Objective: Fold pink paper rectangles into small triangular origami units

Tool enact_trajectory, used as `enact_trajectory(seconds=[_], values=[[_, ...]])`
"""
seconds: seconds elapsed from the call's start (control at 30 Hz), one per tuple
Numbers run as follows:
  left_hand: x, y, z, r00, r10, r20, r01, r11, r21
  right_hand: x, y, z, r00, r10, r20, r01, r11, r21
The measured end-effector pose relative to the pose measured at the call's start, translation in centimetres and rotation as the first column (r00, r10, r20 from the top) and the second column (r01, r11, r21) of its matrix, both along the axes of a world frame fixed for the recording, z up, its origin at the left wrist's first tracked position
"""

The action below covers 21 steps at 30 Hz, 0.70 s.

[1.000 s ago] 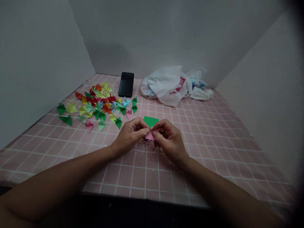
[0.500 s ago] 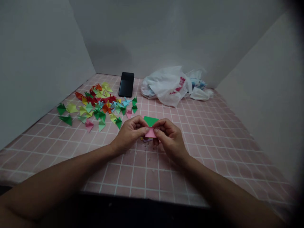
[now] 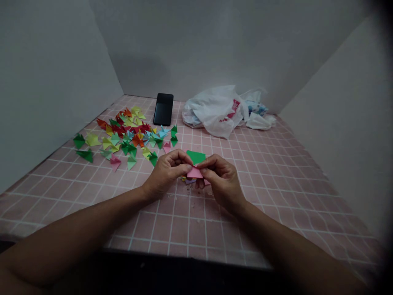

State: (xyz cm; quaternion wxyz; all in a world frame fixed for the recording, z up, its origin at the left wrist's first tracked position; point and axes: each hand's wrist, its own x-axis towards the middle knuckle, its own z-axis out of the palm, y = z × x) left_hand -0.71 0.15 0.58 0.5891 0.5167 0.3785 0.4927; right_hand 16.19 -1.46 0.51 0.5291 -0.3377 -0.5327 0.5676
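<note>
Between my two hands is a small pink piece of origami paper (image 3: 195,173), held just above the table. My left hand (image 3: 168,170) pinches its left upper part between thumb and fingers. On its right side, my right hand (image 3: 222,178) grips the paper with thumb and forefinger, other fingers curled below. A green paper sheet (image 3: 195,156) shows just behind the pink one. Under the hands, edges of more coloured paper (image 3: 189,181) peek out, mostly hidden.
Many folded paper pieces (image 3: 125,141) in red, orange, yellow, green, blue and pink lie scattered at left. A black phone (image 3: 163,110) stands tilted at the back. White plastic bags (image 3: 215,110) lie at the back right. A pink checked cloth (image 3: 276,184) covers the table between grey-white walls.
My right thumb and forefinger have shifted slightly along the pink paper, which is now a little tilted. More of the coloured paper beneath shows. My left hand has barely moved.
</note>
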Motion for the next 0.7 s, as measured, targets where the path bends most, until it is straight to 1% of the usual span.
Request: enact_trajectory(seconds=[0.1, 0.3, 0.37, 0.53, 0.6, 0.7], values=[[0.03, 0.02, -0.06, 1.000, 0.004, 0.025, -0.005, 1.000, 0.002, 0.21, -0.03, 0.13, 0.999, 0.001, 0.046, -0.003, 0.999, 0.033], [-0.09, 0.21, -0.08, 1.000, -0.006, 0.008, 0.006, 1.000, 0.001, 0.58, -0.03, 0.67, 0.973, -0.041, 0.228, 0.007, 0.989, 0.149], [-0.12, 0.25, -0.04, 1.000, 0.004, 0.003, -0.004, 1.000, 0.002, 0.54, -0.01, 0.71, 0.977, -0.011, 0.215, -0.016, 0.993, 0.121], [-0.21, 0.24, 0.07, 1.000, 0.024, 0.002, -0.024, 1.000, 0.012, 0.36, 0.26, 0.39, 0.992, 0.123, 0.012, -0.123, 0.992, 0.007], [-0.27, 0.20, 0.17, 1.000, 0.016, -0.012, -0.016, 0.999, 0.034, 0.37, 0.43, 0.22, 0.989, 0.140, -0.038, -0.142, 0.988, -0.053], [-0.35, 0.15, 0.37, 0.999, 0.010, -0.051, -0.006, 0.997, 0.076, 0.43, 0.67, 0.07, 0.987, 0.149, -0.061, -0.157, 0.976, -0.150]])
